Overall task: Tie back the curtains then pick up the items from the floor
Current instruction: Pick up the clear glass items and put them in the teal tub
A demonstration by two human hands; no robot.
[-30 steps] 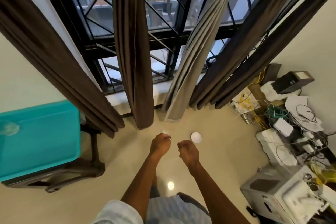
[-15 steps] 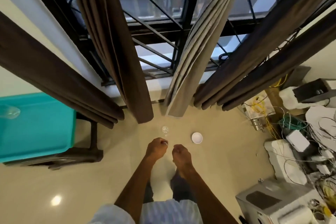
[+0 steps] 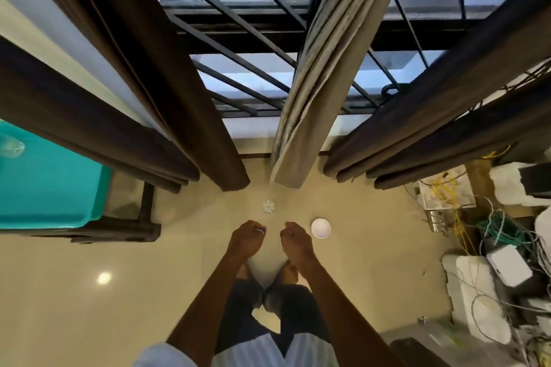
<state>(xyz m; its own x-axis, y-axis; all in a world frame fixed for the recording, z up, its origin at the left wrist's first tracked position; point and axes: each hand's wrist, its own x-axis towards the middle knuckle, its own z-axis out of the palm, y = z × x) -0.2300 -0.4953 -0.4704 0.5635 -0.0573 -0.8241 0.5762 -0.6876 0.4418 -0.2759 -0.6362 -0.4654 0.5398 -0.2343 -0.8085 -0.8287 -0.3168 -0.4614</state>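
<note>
Beige floor tiles (image 3: 89, 307) fill the lower part of the view, with one small light reflection on them. Both arms reach forward and down over the floor. The left hand (image 3: 246, 237) has its fingers curled under. A small silver thing shows at these fingers, but I cannot tell if it is held or is a ring. The right hand (image 3: 295, 237) is beside it, close but apart. Its fingers are curled down too, and I cannot tell if it holds something.

Two items lie on the floor just in front of the hands. A small clear ribbed piece (image 3: 268, 206) is beyond the left hand, and a white round dish (image 3: 320, 228) is just beside the right hand, not touching it.

Dark brown curtains (image 3: 179, 98) hang in narrow bundles at the left and at the right of the window. A grey-beige curtain (image 3: 322, 83) hangs gathered between them, and its hem is near the clear piece. Behind them is a black window grille (image 3: 238, 68). A teal tray (image 3: 50, 188) rests on a dark stand at the left. A pile of cables (image 3: 501, 229) and white foam blocks is at the right.
</note>
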